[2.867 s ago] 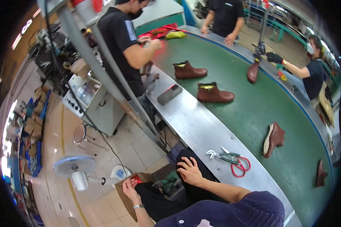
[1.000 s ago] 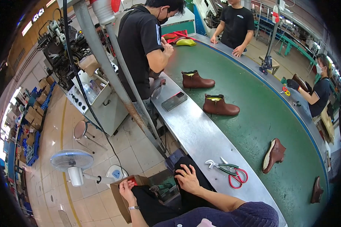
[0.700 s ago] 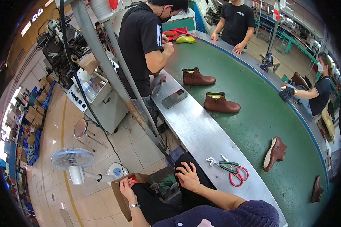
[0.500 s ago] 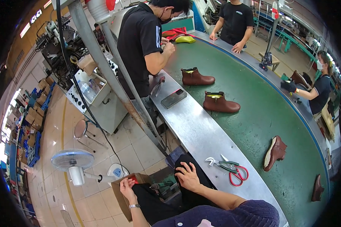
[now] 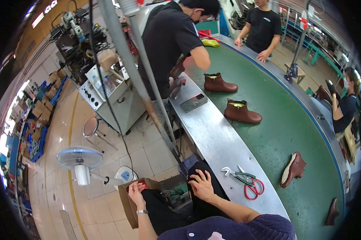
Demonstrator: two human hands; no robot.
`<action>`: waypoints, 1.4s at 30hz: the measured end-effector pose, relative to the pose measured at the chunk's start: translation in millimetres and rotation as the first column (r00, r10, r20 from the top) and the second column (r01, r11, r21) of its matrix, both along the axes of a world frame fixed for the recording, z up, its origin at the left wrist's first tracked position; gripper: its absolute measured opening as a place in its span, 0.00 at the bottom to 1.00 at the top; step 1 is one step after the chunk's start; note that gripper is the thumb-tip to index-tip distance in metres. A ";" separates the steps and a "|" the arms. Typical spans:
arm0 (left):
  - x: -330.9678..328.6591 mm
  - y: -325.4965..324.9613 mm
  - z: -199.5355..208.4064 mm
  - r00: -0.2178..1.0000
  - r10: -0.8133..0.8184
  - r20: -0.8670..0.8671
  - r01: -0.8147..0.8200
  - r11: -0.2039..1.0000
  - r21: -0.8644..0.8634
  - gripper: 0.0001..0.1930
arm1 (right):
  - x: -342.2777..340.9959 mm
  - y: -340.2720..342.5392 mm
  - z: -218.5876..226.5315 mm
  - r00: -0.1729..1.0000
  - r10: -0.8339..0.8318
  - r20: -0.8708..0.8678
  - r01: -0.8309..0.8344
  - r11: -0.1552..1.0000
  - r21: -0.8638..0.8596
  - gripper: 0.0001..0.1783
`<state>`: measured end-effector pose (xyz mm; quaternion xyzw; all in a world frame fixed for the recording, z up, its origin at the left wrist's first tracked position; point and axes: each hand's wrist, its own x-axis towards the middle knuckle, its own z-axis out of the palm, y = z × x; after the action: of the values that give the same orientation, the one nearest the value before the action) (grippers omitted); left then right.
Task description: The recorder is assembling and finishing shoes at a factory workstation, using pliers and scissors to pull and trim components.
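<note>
As two hands (image 5: 137,193) (image 5: 203,188) rest, one carton (image 5: 127,205), four boots (image 5: 243,113) on belt (image 5: 264,146)

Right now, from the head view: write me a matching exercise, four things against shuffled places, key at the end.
Things
1. Red-handled metal scissors
2. White electric fan with a blue-rimmed guard
3. Two brown ankle boots with yellow-green lining
4. Bare right hand

Places
A. Upright on the green belt
B. Standing on the pale tiled floor
C. Resting, fingers spread, on the black-clad knee
D. Lying on the silver metal ledge

Pairs
1-D, 2-B, 3-A, 4-C
</note>
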<state>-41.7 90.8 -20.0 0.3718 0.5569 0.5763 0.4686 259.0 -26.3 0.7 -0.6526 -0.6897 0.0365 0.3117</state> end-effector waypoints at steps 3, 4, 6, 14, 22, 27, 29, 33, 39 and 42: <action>-0.3 0.8 0.5 1.000 -0.010 0.013 0.010 1.000 0.008 0.10 | -2.3 -0.6 1.9 1.000 -0.004 0.012 0.004 1.000 0.004 0.07; -0.7 0.3 0.4 1.000 -0.012 0.012 0.012 1.000 0.009 0.10 | -2.4 -0.4 2.0 1.000 0.007 0.018 -0.007 1.000 0.003 0.07; -1.8 -0.1 0.2 1.000 -0.005 0.018 0.005 1.000 0.012 0.10 | -3.4 0.2 2.4 1.000 0.001 0.014 -0.001 1.000 0.007 0.07; -0.7 2.2 -1.6 1.000 -0.008 0.015 0.008 1.000 0.014 0.09 | -0.7 1.2 2.6 1.000 0.006 0.010 -0.006 1.000 0.007 0.07; 0.7 0.3 0.2 1.000 0.013 0.015 -0.013 1.000 0.003 0.10 | -1.2 1.5 2.9 1.000 0.025 0.003 -0.025 1.000 -0.007 0.07; 4.5 0.4 3.6 0.999 0.035 0.012 -0.035 0.999 -0.004 0.10 | -0.5 -0.5 5.4 1.000 -0.001 0.006 0.001 1.000 0.001 0.07; 0.1 -2.8 7.1 1.000 0.004 0.012 -0.003 0.999 -0.035 0.10 | -3.3 0.5 7.1 1.000 0.020 0.013 -0.020 1.000 -0.004 0.08; 13.4 -19.3 61.3 0.970 -0.106 0.219 0.120 0.992 -0.048 0.11 | -0.3 3.8 0.8 1.000 0.019 0.010 -0.019 1.000 0.014 0.08; 41.5 -67.2 271.4 0.569 -0.668 0.480 0.301 0.712 0.634 0.11 | -4.6 6.7 5.1 0.999 0.013 0.031 -0.014 1.000 0.021 0.07; 39.3 -69.7 354.8 0.070 -0.995 -0.065 0.411 -0.031 0.911 0.10 | -1.4 6.5 -0.7 0.998 0.017 0.066 -0.018 1.000 0.021 0.08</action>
<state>-2.4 21.1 334.8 0.5424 -0.2868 0.4347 0.6593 257.6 -19.8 0.0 -0.6440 -0.7055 0.0104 0.2957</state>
